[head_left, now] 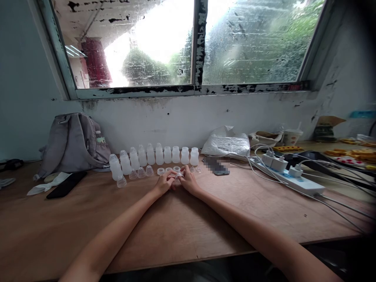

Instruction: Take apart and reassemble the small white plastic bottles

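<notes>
Both my hands meet over the table, their fingers closed around a small whitish, ring-like bottle part (178, 176) that they partly hide. My left hand (165, 183) grips it from the left and my right hand (189, 181) from the right. Just behind them lie several white screw rings (160, 171). A row of frosted baby bottles (159, 154) stands upright further back; those on the left have pointed tops, those on the right (185, 156) look open-topped. Clear dome caps (141, 172) sit before the left bottles, one cap (121, 181) nearest me. Small clear pieces (196, 169) lie right of my hands.
A grey backpack (73, 141) leans on the wall at left, near a black phone-like slab (67, 185) and a white tissue (49, 185). Right of the bottles are a silvery plastic bag (226, 144), a partly blurred dark device (222, 171) and a power strip (302, 184) trailing white cables.
</notes>
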A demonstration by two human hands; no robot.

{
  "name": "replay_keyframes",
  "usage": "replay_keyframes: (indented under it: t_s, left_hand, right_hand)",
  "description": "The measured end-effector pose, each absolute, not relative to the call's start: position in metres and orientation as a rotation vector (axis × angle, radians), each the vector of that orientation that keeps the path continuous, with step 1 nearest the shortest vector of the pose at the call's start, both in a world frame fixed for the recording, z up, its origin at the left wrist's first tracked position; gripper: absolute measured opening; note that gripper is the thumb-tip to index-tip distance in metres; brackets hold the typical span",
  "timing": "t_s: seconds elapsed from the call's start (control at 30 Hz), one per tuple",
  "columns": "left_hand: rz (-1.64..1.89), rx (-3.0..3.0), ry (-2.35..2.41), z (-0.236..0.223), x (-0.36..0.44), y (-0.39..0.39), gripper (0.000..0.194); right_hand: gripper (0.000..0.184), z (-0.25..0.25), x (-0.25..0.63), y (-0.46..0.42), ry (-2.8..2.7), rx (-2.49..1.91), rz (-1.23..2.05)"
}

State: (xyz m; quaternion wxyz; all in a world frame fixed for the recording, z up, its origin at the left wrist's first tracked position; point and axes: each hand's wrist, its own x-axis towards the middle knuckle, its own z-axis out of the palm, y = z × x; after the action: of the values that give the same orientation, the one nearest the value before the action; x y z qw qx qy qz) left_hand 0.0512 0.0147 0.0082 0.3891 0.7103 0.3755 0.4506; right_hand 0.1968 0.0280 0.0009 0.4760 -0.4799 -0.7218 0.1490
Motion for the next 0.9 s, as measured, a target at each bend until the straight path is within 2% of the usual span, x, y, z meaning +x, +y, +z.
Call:
replay_keyframes:
  t_s: [0.57, 0.8, 0.9]
  left_hand:
    - [1.203, 1.811, 1.005, 0.006, 0.052, 0.013, 0.022]
    - [1.250, 1.932, 1.095, 0.007, 0.053, 0.012, 0.013]
    - [1.274, 1.843, 1.140, 0.008, 0.052, 0.014, 0.014]
  right_hand:
    - [0.007, 0.001, 0.199, 0.033, -1.792, -1.177, 0.452]
    - [0.008, 0.006, 0.196, 0.024, -1.894, -1.070, 0.377]
    - [0.013, 0.013, 0.194, 0.014, -1.905, -1.006, 0.359]
